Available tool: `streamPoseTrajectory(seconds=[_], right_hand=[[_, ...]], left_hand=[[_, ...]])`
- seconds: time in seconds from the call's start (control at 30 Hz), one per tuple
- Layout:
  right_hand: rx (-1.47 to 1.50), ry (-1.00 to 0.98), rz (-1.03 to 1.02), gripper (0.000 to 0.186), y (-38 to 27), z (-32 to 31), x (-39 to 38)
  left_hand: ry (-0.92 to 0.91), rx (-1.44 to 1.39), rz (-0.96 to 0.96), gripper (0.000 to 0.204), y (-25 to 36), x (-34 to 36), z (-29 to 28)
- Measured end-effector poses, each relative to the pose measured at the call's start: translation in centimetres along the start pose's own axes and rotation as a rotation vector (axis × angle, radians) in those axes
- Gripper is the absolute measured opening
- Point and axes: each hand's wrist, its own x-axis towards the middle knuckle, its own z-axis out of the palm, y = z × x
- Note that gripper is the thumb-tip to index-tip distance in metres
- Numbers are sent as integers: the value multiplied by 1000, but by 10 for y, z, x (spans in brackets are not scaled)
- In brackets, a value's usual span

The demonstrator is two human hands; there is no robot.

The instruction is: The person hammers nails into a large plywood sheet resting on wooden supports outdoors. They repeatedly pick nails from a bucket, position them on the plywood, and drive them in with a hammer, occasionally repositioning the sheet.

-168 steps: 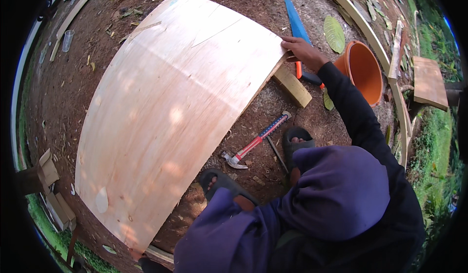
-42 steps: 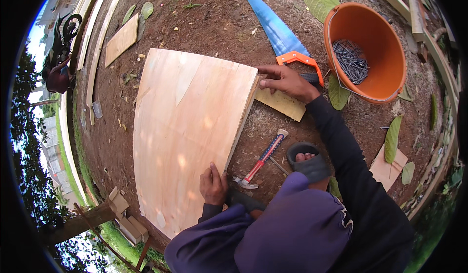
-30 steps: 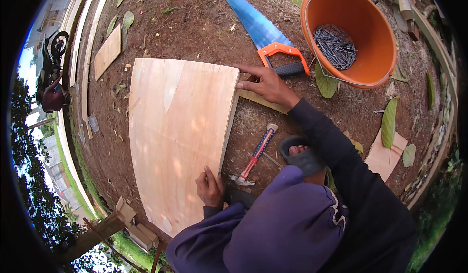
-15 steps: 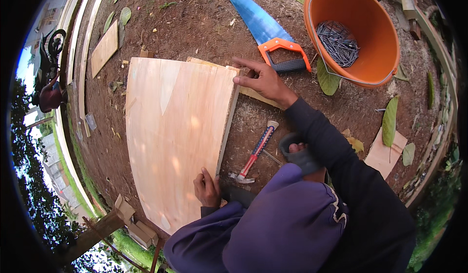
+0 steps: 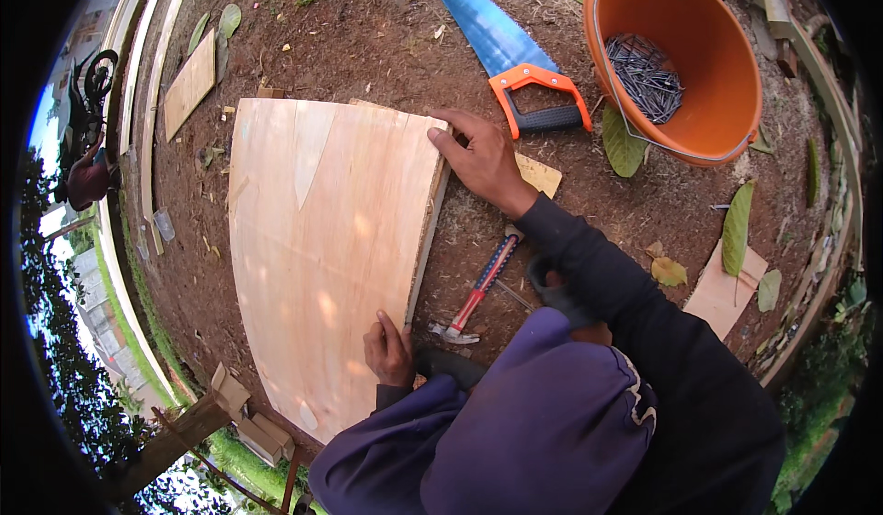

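A pale plywood board with a lighter patch lies in front of me, its right edge raised a little off the soil. At its far right corner my right hand is closed, thumb on top and fingers around the edge. My left hand grips the same edge near my knee, fingers up on the face; its thumb is hidden. Between board and foot rests a claw hammer with a red and blue handle. A thin wood piece shows behind my right wrist.
A hand saw with a blue blade and orange handle lies beyond my right hand. Right of it an orange bucket is tipped, with many nails inside. Offcuts, leaves and long battens lie around on the soil.
The board has shifted slightly left and away from me. My right hand has closed over its far corner, index finger no longer stretched out. My left hand has barely moved.
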Motion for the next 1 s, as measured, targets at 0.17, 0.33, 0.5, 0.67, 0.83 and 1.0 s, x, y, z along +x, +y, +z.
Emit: streamPoseTrajectory(seconds=[0.17,0.33,0.5,0.67,0.83,1.0], right_hand=[[78,49,10,33,3,6,-3],[130,86,20,31,6,10,-5],[150,67,17,29,10,11,-6],[141,21,40,31,10,7,-4],[111,-207,61,41,14,-12,13],[359,-658,151,50,18,-47,43]], left_hand=[[16,18,7,57,2,1,0],[20,24,7,54,4,3,-1],[11,30,-2,54,5,-1,-2],[8,12,-11,61,3,3,0],[-3,-22,-60,69,1,6,1],[-8,-50,-81,69,2,5,-2]])
